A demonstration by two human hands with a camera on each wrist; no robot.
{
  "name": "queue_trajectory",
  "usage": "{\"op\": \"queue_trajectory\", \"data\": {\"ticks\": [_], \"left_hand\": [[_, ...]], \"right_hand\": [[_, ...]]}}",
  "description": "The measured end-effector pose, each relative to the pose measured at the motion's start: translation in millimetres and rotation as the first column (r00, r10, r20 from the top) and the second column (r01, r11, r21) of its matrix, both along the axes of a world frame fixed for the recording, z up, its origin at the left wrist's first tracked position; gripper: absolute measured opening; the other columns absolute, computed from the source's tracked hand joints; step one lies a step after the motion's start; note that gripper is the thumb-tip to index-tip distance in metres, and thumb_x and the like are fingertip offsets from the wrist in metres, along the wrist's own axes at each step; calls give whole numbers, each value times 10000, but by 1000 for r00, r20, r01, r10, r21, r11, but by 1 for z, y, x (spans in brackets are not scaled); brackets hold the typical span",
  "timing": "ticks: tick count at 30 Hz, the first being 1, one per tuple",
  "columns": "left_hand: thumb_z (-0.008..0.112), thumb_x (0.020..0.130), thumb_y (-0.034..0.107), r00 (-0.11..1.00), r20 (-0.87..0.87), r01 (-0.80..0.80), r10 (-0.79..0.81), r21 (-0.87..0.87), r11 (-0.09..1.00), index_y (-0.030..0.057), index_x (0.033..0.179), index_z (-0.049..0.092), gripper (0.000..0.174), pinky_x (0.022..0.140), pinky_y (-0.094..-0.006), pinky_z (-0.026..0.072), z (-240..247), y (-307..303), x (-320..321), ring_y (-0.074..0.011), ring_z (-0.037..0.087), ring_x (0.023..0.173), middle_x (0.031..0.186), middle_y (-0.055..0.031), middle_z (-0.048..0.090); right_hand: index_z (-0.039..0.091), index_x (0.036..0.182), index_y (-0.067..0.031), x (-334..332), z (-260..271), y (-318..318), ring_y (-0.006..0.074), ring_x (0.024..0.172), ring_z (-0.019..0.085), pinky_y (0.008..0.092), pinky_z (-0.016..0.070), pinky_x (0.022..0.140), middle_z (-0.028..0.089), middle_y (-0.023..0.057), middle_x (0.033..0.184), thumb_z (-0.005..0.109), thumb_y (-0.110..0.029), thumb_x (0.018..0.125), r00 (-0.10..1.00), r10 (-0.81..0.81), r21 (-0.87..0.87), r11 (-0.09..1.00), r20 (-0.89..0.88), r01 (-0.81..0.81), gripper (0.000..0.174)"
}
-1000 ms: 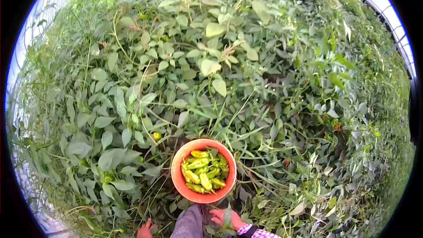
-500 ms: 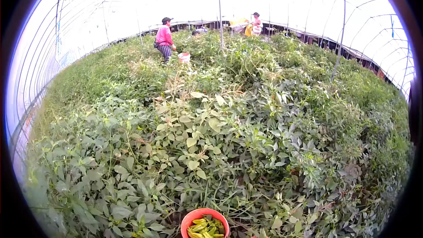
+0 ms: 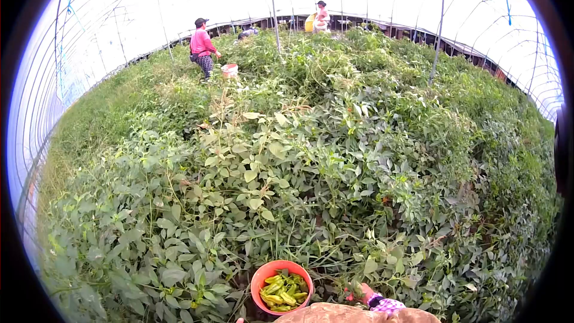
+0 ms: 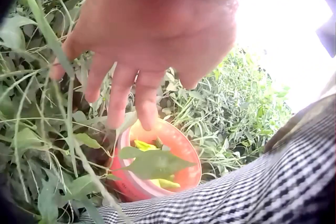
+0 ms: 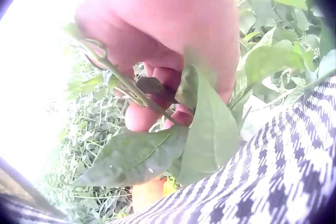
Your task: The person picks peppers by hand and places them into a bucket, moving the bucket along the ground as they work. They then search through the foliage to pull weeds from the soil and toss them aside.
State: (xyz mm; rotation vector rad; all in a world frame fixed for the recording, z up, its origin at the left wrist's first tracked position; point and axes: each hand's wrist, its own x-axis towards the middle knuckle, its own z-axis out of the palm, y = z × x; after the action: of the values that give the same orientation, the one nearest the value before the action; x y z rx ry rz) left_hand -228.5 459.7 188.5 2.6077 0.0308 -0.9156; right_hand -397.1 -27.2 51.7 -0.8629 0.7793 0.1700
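Note:
An orange-red bucket (image 3: pixel 257 281) with green peppers (image 3: pixel 280 294) stands among the plants at the bottom of the head view. My left hand (image 4: pixel 157 40) hangs above and beside the bucket with its fingers extended and nothing in them. Only a fingertip of it appears in the head view. To the right of the bucket, low among the foliage, is my right hand (image 3: pixel 363 293). In the right wrist view its fingers curl round a leafy stem (image 5: pixel 123 79), whose broad leaves (image 5: pixel 210 134) partly cover the fingertips.
Dense leafy plants (image 3: pixel 179 203) fill the ground under an arched plastic tunnel. A metal pole (image 3: pixel 439 30) rises at right. Farther back, a person in pink (image 3: pixel 202 42) stands near a pale bucket (image 3: pixel 229 70), and another person (image 3: pixel 321 17) by something yellow. Checked trousers (image 4: pixel 273 176) are close by.
The head view has tilted up, showing the tunnel and distant people, with the bucket lower in frame. My right hand, earlier below the bucket, now appears to its right.

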Motion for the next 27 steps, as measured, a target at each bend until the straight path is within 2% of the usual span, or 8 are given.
{"op": "queue_trajectory", "data": {"ticks": [3,4,5,11,17,19,21,27], "left_hand": [[555,852,475,949,123,284,-291,74,956,-18,884,663,505,754,-454,460,27,-17,5,-372,591,803,822,-217,629],[545,827,557,870,-352,415,-345,146,898,140,1213,611,572,866,-420,470,-3,-12,52,-306,613,1008,1101,-123,647],[481,839,599,887,-169,454,-430,151,878,122,1034,693,557,851,-411,474,21,-20,43,-296,621,985,978,-120,680],[557,856,430,945,79,326,-316,-192,926,92,1054,664,406,838,-394,473,71,-50,64,-301,618,971,1026,-139,663],[563,850,318,929,48,370,-366,-140,919,64,1036,655,328,824,-377,490,43,-32,64,-311,630,936,1001,-148,667],[559,839,264,924,130,381,-360,-235,894,81,1030,659,283,801,-379,496,33,-27,60,-312,636,899,962,-151,669],[550,828,233,928,150,369,-342,-219,904,92,995,668,248,776,-383,500,32,-29,58,-303,641,857,923,-146,668],[535,810,235,975,113,206,-190,-156,966,115,893,672,200,777,-397,486,48,-41,55,-300,637,869,881,-114,677]], "right_hand": [[621,1083,-31,7,9,-3,201,674,648,300,489,581,675,117,764,463,-280,962,996,85,-79,993,-32,-87,319],[620,1098,-40,11,29,0,189,671,641,272,467,570,675,105,753,478,-286,953,989,129,-116,984,-78,-138,319],[612,1108,-33,11,33,-1,177,695,640,279,467,602,677,98,764,487,-279,941,975,214,-158,963,-55,-220,322],[596,1112,-9,33,40,9,163,755,640,299,468,686,685,93,809,535,-279,920,918,384,-313,864,-99,-394,337],[650,1033,17,25,-9,4,152,775,628,324,480,720,692,86,841,557,-287,921,975,188,-735,643,-118,-213,337],[652,1039,27,17,-23,-5,218,796,639,352,491,735,698,108,867,566,-295,905,989,51,-516,849,-139,-116,359],[663,1011,14,12,-17,-11,239,808,649,355,490,747,695,143,881,564,-308,896,968,86,-791,561,-237,-243,356],[665,1004,6,9,-4,-7,210,776,633,341,490,725,684,135,830,569,-348,893,960,33,-801,543,-279,-252,383]]}}
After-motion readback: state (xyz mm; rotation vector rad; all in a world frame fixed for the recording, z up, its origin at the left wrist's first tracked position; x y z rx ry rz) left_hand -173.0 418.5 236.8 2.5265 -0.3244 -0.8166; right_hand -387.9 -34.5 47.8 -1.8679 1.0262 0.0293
